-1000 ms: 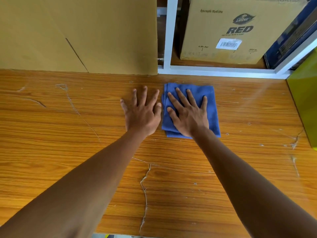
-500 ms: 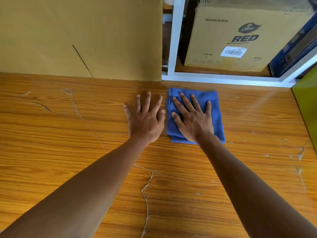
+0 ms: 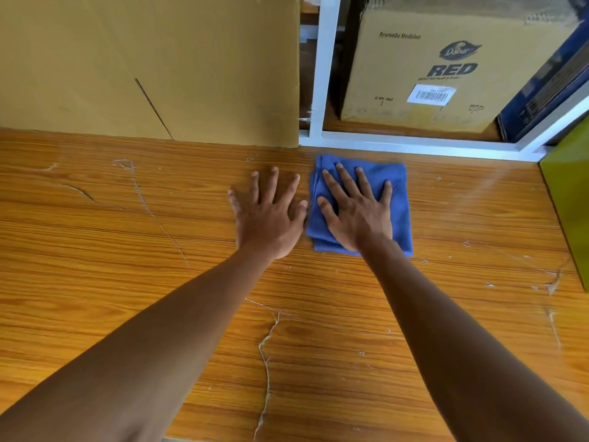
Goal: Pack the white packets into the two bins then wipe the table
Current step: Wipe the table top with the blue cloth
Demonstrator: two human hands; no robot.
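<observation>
A folded blue cloth [image 3: 396,186] lies flat on the wooden table [image 3: 127,250], near its far edge. My right hand [image 3: 357,215] presses down on the cloth with its fingers straight and spread. Just left of the cloth, my left hand [image 3: 269,221] rests flat on the bare wood, fingers spread, its thumb almost touching the cloth's left edge. No white packets or bins are in view.
A large plain cardboard box [image 3: 159,65] stands at the table's far left edge. Behind a white frame [image 3: 322,74] sits a printed carton [image 3: 446,59]. A green object [image 3: 570,202] borders the table on the right. Scratches mark the wood.
Both hands and the cloth have slid a little farther from me toward the table's back edge, and the view has tilted slightly. The hands' poses are unchanged.
</observation>
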